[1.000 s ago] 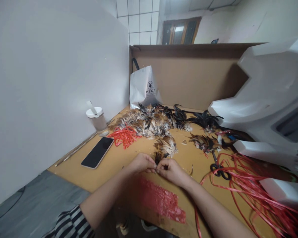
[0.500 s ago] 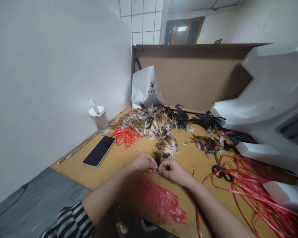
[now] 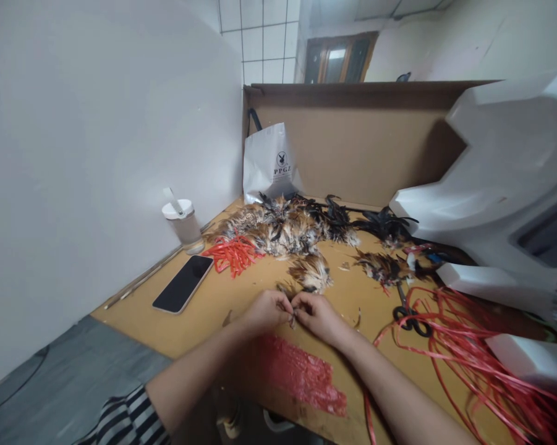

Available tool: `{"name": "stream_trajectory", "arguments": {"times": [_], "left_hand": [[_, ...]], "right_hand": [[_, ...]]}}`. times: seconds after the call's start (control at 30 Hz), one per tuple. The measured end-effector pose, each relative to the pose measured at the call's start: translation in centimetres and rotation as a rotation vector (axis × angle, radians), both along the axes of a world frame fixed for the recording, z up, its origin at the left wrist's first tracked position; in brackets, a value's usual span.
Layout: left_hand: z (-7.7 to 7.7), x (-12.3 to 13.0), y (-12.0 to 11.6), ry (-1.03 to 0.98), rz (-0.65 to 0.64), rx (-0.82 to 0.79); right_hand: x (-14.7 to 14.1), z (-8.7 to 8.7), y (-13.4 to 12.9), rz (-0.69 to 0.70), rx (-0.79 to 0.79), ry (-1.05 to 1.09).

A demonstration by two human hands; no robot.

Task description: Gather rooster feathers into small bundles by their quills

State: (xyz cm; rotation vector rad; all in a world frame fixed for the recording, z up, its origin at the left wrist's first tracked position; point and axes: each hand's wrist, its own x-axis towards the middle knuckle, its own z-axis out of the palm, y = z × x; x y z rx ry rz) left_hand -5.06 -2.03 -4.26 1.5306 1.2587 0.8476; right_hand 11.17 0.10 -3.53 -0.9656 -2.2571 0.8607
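My left hand (image 3: pixel 274 309) and my right hand (image 3: pixel 311 310) meet fingertip to fingertip above the front of the table, both closed in a pinch. Between them sits a small bunch of feathers (image 3: pixel 293 319), its pale ends poking out below the fingertips; most of it is hidden. Just beyond the hands lies a loose tuft of brown and cream feathers (image 3: pixel 313 272). Farther back spreads a large heap of brown, cream and black feathers (image 3: pixel 282 228). A patch of red tape (image 3: pixel 301 374) covers the table edge below my wrists.
Short red strips (image 3: pixel 234 253) lie left of the heap, near a phone (image 3: pixel 183 284) and a lidded cup (image 3: pixel 185 228). To the right are black scissors (image 3: pixel 412 320), long red plastic strands (image 3: pixel 482 352) and white foam (image 3: pixel 505 167). A white bag (image 3: pixel 269 164) stands behind.
Both hands stay together, with fingers shifted slightly and the right hand tilted inward. Pale feather ends now show beneath the fingertips. The whole view has moved a little.
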Motion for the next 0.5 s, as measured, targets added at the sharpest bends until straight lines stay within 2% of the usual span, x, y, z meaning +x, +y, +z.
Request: {"name": "stream_trajectory", "arguments": {"times": [0.1,0.2,0.33,0.5], "left_hand": [[0.7,-0.3,-0.4,0.238,-0.033,0.148],[1.1,-0.6,-0.7,0.382,-0.084,0.338],[0.5,-0.8,-0.7,0.496,-0.144,0.608],[-0.2,-1.1,-0.9,0.732,-0.208,0.763]], "right_hand": [[0.1,0.2,0.1,0.005,0.083,-0.021],[0.1,0.2,0.1,0.016,0.117,-0.026],[-0.1,0.1,0.1,-0.008,0.109,-0.040],[-0.4,-0.2,0.4,-0.042,0.068,-0.065]]}}
